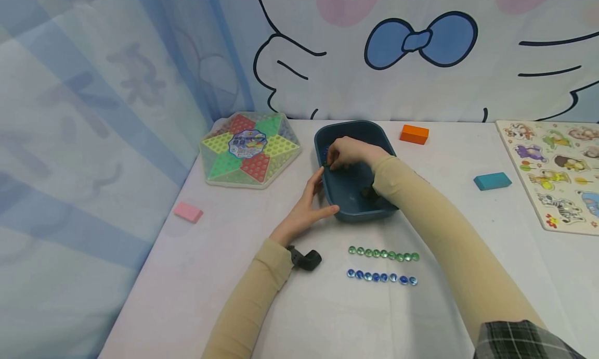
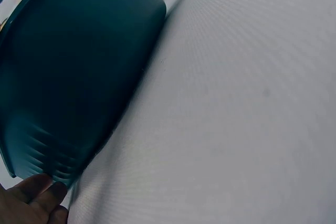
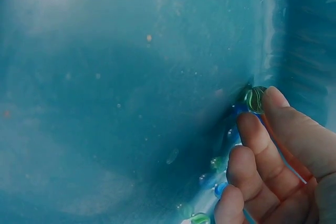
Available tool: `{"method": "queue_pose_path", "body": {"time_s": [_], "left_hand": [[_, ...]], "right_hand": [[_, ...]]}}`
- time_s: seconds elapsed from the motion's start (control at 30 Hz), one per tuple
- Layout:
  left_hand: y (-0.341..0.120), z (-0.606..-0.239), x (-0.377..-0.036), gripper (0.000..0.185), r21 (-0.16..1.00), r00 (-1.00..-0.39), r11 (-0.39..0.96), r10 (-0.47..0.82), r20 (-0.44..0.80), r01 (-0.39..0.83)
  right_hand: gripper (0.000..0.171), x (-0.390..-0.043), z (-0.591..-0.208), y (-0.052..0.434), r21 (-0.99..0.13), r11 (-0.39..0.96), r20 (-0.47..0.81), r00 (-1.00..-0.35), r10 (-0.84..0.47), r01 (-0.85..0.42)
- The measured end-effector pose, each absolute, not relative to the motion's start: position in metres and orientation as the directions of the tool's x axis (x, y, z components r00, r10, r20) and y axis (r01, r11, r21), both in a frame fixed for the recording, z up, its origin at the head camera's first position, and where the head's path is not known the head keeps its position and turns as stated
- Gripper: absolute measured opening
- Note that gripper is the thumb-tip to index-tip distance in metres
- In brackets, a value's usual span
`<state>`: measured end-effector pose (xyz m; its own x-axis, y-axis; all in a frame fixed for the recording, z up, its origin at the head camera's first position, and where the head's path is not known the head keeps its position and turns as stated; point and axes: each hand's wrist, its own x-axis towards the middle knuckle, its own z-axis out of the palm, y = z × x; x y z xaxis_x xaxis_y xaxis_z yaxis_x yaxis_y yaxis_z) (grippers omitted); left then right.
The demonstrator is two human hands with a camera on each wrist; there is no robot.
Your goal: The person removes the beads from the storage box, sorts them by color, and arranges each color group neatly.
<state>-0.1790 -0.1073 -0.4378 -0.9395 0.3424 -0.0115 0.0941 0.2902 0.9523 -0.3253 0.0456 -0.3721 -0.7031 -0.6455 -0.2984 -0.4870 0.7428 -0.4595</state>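
A dark blue-green plastic basin (image 1: 343, 192) stands tilted a little on the white table. My left hand (image 1: 303, 209) rests against its left side, thumb at the near corner and fingers spread along the wall; in the left wrist view the fingertips touch the ridged end of the basin. My right hand (image 1: 352, 152) reaches inside toward the far left wall. Its thumb and index finger pinch a green glass marble (image 3: 255, 99). More marbles, such as a blue one (image 3: 220, 188), lie along the basin's edge beneath the fingers.
Near me lie a row of green marbles (image 1: 383, 253) and a row of blue marbles (image 1: 383, 277). Around stand a hexagonal Chinese checkers box (image 1: 224, 164), a pink block (image 1: 188, 212), an orange block (image 1: 414, 134), a teal block (image 1: 492, 181) and an animal puzzle board (image 1: 538, 192).
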Motion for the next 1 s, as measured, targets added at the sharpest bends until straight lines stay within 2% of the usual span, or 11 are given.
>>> {"method": "queue_pose_path", "body": {"time_s": [0.43,0.73,1.0], "left_hand": [[-0.104,-0.438,-0.179,0.090,0.953,-0.937,0.281,0.348,0.007,0.112],[-0.103,-0.408,-0.164,0.089,0.952,-0.933,0.290,0.358,-0.014,0.097],[-0.105,-0.407,-0.163,0.088,0.951,-0.930,0.294,0.366,-0.018,0.098]], "right_hand": [[0.012,-0.324,-0.370,0.050,-0.459,0.732,-0.286,-0.696,-0.659,-0.504],[0.012,-0.328,-0.360,0.059,-0.484,0.731,-0.287,-0.702,-0.652,-0.481],[0.015,-0.322,-0.344,0.068,-0.489,0.712,-0.271,-0.689,-0.673,-0.504]]}}
